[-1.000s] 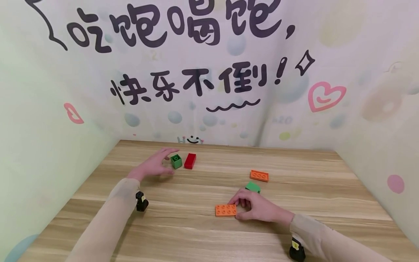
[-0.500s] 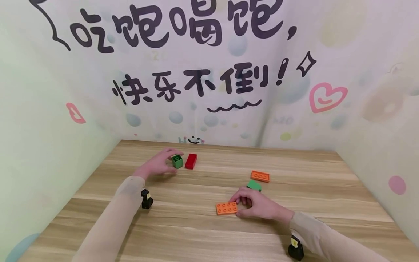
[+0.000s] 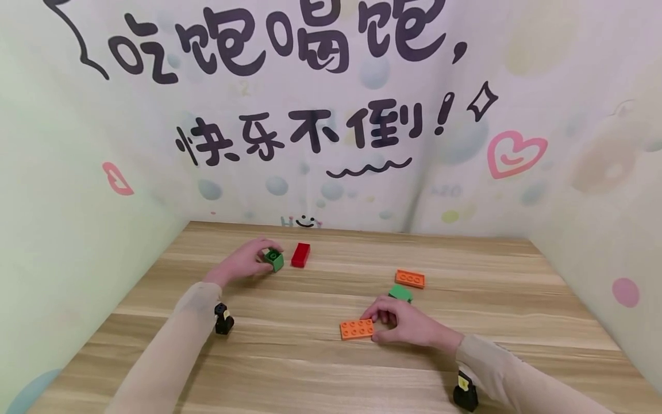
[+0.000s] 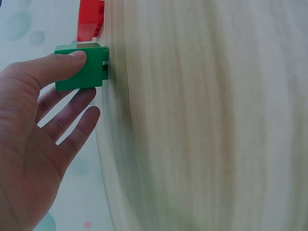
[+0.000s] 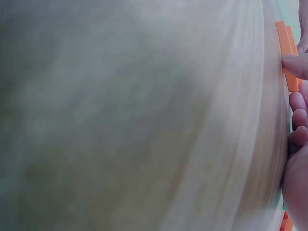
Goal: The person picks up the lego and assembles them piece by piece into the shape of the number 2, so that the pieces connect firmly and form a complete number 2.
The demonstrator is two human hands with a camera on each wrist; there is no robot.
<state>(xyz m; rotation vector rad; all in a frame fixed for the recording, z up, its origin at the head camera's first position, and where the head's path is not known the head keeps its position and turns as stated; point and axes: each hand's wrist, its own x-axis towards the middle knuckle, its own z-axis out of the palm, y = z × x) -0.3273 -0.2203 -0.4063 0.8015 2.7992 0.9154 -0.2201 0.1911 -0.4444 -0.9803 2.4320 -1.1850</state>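
Toward the back left of the table, my left hand pinches a green toy brick. Its hollow underside faces up in the head view. In the left wrist view, the thumb presses on one side of this green brick, and its studs point toward the tabletop. My right hand grips a flat orange eight-stud brick by its right end, thumb at the near edge and index finger at the far edge. The right wrist view catches only part of this orange brick at its right border.
A red brick lies just right of the left hand. Behind the right hand sits another green brick, partly hidden by it. Farther back lies a second orange brick, underside up. Printed cloth walls border the wooden table.
My left fingers have come together on the green brick and drawn it slightly left and nearer, away from the red brick. The right hand keeps its grip on the orange brick, which has tilted slightly.
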